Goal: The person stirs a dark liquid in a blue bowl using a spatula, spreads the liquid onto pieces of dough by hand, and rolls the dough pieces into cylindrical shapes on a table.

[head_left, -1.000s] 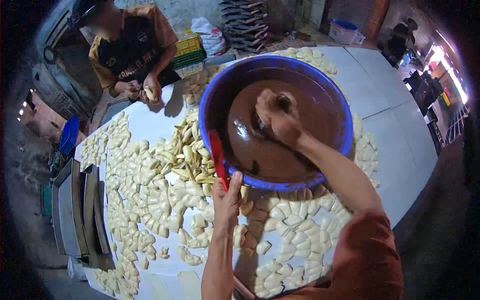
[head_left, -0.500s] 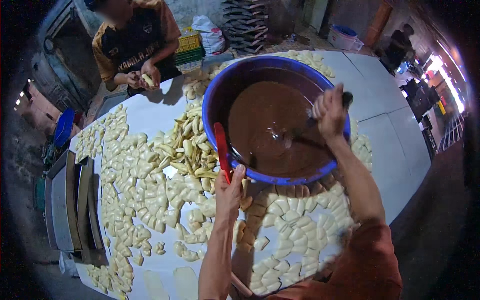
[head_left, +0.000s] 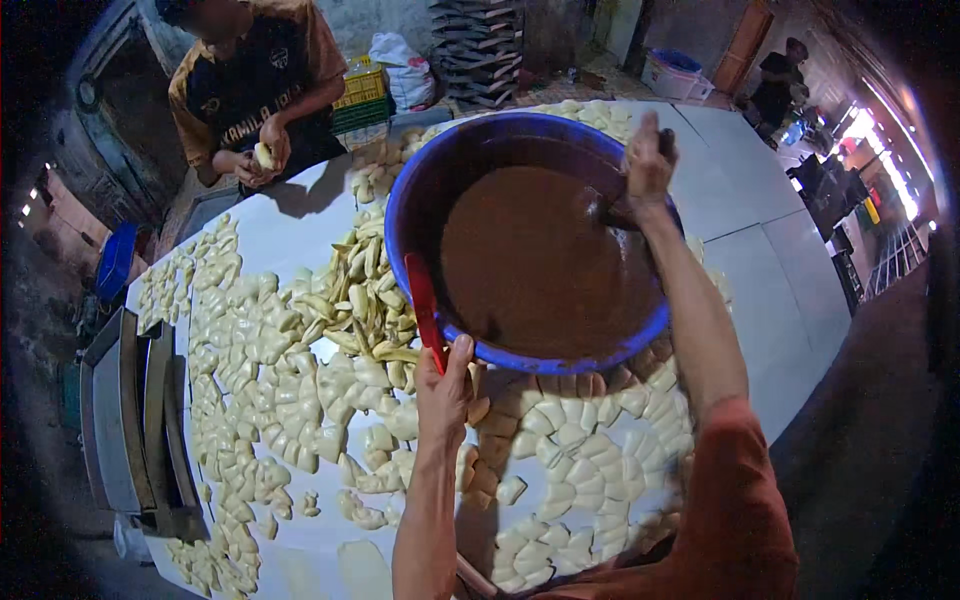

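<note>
A large blue tub holds smooth brown liquid. My left hand grips the tub's near-left rim beside a red spatula-like tool that leans along the outside. My right hand is closed round the dark handle of a tool at the far-right side of the tub, its lower part in the liquid. A heap of pale peeled bananas lies left of the tub. Pale, glossy portions of dough cover much of the white table, some flattened into each other.
A co-worker across the table holds a small pale item. Metal trays lean at the left edge. Behind are stacked dark racks, crates, a white sack and tubs. Another person stands far right.
My right hand has moved from the middle of the tub to its far-right side with the tool, rising higher in view. My left hand stays at the rim.
</note>
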Demonstrator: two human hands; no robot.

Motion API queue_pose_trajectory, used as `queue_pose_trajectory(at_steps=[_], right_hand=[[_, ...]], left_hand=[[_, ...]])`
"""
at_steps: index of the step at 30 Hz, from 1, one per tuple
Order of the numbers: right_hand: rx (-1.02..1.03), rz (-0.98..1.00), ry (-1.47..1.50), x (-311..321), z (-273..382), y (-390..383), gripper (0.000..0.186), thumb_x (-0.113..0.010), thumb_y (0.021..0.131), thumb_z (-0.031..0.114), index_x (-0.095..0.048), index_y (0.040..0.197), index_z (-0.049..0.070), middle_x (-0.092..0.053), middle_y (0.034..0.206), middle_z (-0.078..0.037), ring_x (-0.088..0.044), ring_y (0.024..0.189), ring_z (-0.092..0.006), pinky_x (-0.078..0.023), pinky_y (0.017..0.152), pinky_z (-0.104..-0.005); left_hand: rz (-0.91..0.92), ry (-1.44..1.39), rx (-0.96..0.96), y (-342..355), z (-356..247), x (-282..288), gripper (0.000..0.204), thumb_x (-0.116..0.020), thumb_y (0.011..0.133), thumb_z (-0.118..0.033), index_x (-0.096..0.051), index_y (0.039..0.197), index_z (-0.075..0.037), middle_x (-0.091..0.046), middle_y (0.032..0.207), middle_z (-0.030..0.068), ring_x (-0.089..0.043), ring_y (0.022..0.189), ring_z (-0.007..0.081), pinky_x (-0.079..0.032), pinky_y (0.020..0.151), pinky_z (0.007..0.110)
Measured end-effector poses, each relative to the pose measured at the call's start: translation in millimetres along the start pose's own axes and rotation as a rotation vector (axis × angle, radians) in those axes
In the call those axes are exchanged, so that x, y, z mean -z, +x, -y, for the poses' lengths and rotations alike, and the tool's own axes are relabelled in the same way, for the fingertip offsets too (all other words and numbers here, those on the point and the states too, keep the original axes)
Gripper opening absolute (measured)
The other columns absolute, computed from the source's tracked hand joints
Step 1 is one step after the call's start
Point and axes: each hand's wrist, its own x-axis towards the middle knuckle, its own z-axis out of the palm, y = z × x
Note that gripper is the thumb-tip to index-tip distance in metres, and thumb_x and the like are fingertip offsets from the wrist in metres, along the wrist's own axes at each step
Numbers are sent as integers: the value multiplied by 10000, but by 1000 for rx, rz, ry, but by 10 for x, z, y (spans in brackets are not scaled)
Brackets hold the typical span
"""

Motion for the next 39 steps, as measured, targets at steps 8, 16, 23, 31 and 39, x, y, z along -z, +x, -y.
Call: queue_pose_trajectory(at_steps=[8, 16, 23, 31, 39], right_hand=[[-392, 697, 623, -783, 1391, -1177, 477, -503, 1039, 546, -569, 769, 159, -445, 591, 44, -416, 544, -83, -329, 532, -275], [-313, 332, 253, -1132, 757, -417, 595, -402, 1045, 604, -495, 711, 121, -397, 582, 34, -419, 556, -108, -325, 541, -300], [-683, 288, 706, -308, 1460, -927, 547, -408, 1057, 580, -324, 661, 212, -208, 495, 68, -195, 365, -86, -204, 363, -270], [-404, 602, 594, -1138, 1604, -1213, 429, -389, 1101, 455, -483, 811, 154, -323, 600, 55, -316, 496, -95, -272, 486, -276], [-433, 217, 447, 543, 254, 55, 510, -449, 1050, 539, -563, 720, 168, -398, 536, 10, -419, 465, -131, -344, 419, -321]], left_hand=[[-23, -6, -33, -47, -126, 200, 157, -701, 990, -238, -627, 1066, -123, -624, 829, -85, -505, 682, -13, -372, 560, 190], [-15, -9, -50, 14, 1, 26, 209, -725, 956, -343, -591, 945, -184, -506, 669, -112, -402, 507, -6, -284, 437, 210], [-24, -21, -37, -28, -100, 117, 184, -713, 981, -237, -625, 1088, -117, -603, 888, -76, -512, 776, 15, -408, 682, 208], [-1, -53, -9, -3, -41, 237, 175, -705, 983, -247, -628, 1064, -112, -643, 898, -64, -535, 775, 23, -420, 699, 213], [28, -14, -1, -30, -2, -29, 173, -720, 974, -278, -595, 950, -161, -525, 673, -125, -372, 494, -22, -245, 419, 193]])
